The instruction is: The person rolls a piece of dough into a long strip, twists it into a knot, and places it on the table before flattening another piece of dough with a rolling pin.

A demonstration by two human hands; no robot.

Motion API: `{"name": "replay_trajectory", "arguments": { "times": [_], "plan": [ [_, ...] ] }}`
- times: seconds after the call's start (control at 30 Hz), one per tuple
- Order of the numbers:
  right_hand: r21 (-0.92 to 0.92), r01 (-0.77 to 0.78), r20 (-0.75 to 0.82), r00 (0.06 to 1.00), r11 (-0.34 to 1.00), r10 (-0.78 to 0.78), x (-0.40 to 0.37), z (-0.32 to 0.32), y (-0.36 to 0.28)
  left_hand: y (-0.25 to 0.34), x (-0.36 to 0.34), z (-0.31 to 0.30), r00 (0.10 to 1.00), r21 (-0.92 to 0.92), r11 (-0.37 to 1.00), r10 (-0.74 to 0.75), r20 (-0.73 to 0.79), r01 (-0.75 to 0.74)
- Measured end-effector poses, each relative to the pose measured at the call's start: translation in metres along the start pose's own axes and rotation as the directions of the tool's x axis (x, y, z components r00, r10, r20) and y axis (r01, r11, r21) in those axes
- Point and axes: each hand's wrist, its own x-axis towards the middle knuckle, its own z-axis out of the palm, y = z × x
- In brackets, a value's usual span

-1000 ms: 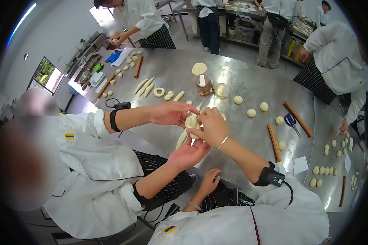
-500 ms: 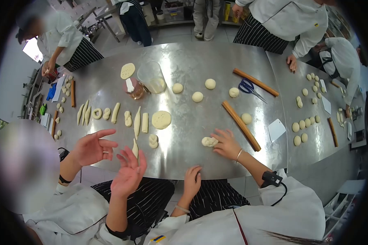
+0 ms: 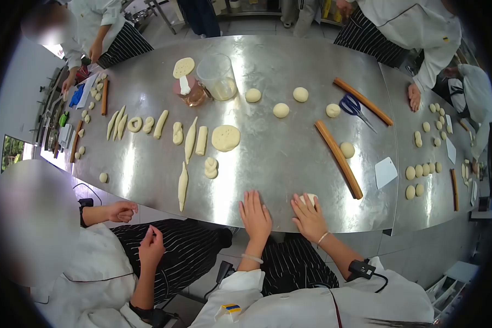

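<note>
My left hand point(image 3: 255, 216) lies flat near the table's front edge, fingers stretched out and nothing in them. To its right, my right hand point(image 3: 311, 220) rests with extended fingers over a piece of dough point(image 3: 310, 197). Only a small part of that dough shows past the fingers, so its shape is mostly hidden. Left of my hands are a knotted dough piece point(image 3: 211, 168), a flat round dough disc point(image 3: 226, 138) and a long tapered dough piece point(image 3: 183, 187). A wooden rolling pin point(image 3: 339, 159) lies diagonally to the right, beside a dough ball point(image 3: 347, 150).
Farther back are scissors point(image 3: 356, 111), another rolling pin point(image 3: 363, 101), a clear plastic container point(image 3: 216, 76) and several dough balls. A white scraper point(image 3: 386, 173) lies at the right. Beside me on the left, a co-worker's hands point(image 3: 150, 249) are at the table edge; other people stand around it.
My left hand has moved forward from the table edge and flattened. The right hand now covers the knotted dough it was touching. The neighbour's hands have lowered, and the view has shifted.
</note>
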Motion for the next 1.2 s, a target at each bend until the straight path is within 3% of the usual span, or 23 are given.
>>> {"name": "replay_trajectory", "arguments": {
  "times": [0.03,0.07,0.2,0.23,0.33,0.37,0.4,0.47,0.53,0.63,0.7,0.73,0.8,0.83,0.87,0.93,1.0,1.03,1.1,1.13,1.2],
  "plan": [
    [0.184,-0.136,0.004,0.990,0.973,0.138,0.002,-0.004,-0.010,0.003,-0.004,-0.003,0.997,0.055,0.996,0.061,0.039,-0.063],
    [0.146,-0.150,-0.032,0.987,0.978,0.157,0.028,-0.001,-0.013,0.003,-0.006,-0.005,0.987,0.102,0.985,0.132,0.088,-0.141],
    [-0.032,-0.344,-0.287,0.903,0.939,0.321,0.140,0.015,0.031,-0.008,-0.009,-0.008,0.978,0.078,0.980,0.171,0.117,-0.181],
    [-0.019,-0.434,-0.365,0.842,0.901,0.398,0.137,0.015,0.039,-0.014,-0.009,-0.014,0.976,0.072,0.979,0.180,0.121,-0.189],
    [0.310,-0.510,-0.483,0.642,0.802,0.595,0.026,0.083,0.052,-0.040,0.012,-0.027,0.976,0.052,0.977,0.201,0.082,-0.206],
    [0.292,-0.586,-0.439,0.620,0.756,0.650,0.006,0.046,0.012,-0.049,0.013,-0.030,0.976,0.028,0.977,0.209,0.067,-0.212],
    [0.308,-0.556,-0.431,0.642,0.772,0.634,-0.006,0.044,-0.020,-0.051,0.011,-0.032,0.981,0.044,0.981,0.185,0.060,-0.187],
    [0.231,-0.380,-0.259,0.863,0.896,0.433,0.011,0.040,-0.075,-0.047,0.012,-0.029,0.967,0.096,0.963,0.247,0.056,-0.251],
    [0.185,-0.114,-0.312,0.935,0.976,0.168,0.071,0.028,-0.080,-0.048,0.011,-0.029,0.970,0.093,0.965,0.241,0.034,-0.244],
    [0.119,-0.075,-0.301,0.948,0.990,0.108,0.139,0.038,-0.047,-0.048,0.013,-0.028,0.971,0.101,0.966,0.241,-0.002,-0.239],
    [0.196,-0.030,-0.457,0.881,0.980,0.119,0.137,0.054,-0.004,-0.045,0.011,-0.028,0.972,0.099,0.967,0.233,0.020,-0.234],
    [0.203,-0.048,-0.451,0.882,0.978,0.136,0.110,0.051,0.002,-0.046,0.010,-0.029,0.974,0.107,0.968,0.226,0.015,-0.226],
    [0.312,-0.163,-0.288,0.923,0.936,0.257,0.034,0.037,0.000,-0.047,0.012,-0.029,0.970,0.092,0.965,0.244,0.028,-0.245],
    [0.348,-0.140,-0.236,0.944,0.927,0.231,0.008,0.033,-0.018,-0.047,0.012,-0.029,0.974,0.085,0.970,0.225,0.019,-0.226],
    [0.165,-0.096,-0.290,0.947,0.982,0.141,0.002,0.038,-0.045,-0.046,0.010,-0.027,0.979,0.079,0.976,0.203,0.006,-0.203],
    [0.131,0.044,-0.325,0.946,0.990,0.001,0.029,0.034,-0.080,-0.045,0.006,-0.024,0.977,0.086,0.973,0.215,-0.002,-0.214],
    [0.009,-0.005,-0.350,0.937,1.000,0.008,0.077,0.047,-0.064,-0.048,0.009,-0.022,0.970,0.124,0.965,0.237,-0.044,-0.230],
    [0.007,-0.005,-0.352,0.936,1.000,0.007,0.093,0.053,-0.040,-0.048,0.013,-0.023,0.970,0.122,0.965,0.239,-0.046,-0.232],
    [0.239,-0.041,-0.493,0.856,0.970,0.157,0.093,0.056,0.003,-0.045,0.009,-0.027,0.965,0.104,0.964,0.253,-0.064,-0.246],
    [0.242,-0.047,-0.494,0.854,0.969,0.165,0.069,0.055,-0.005,-0.045,0.010,-0.026,0.968,0.088,0.967,0.245,-0.047,-0.241],
    [0.161,-0.084,-0.355,0.925,0.983,0.137,0.011,0.039,-0.047,-0.046,0.011,-0.027,0.968,0.097,0.965,0.248,-0.042,-0.243]
  ]
}}
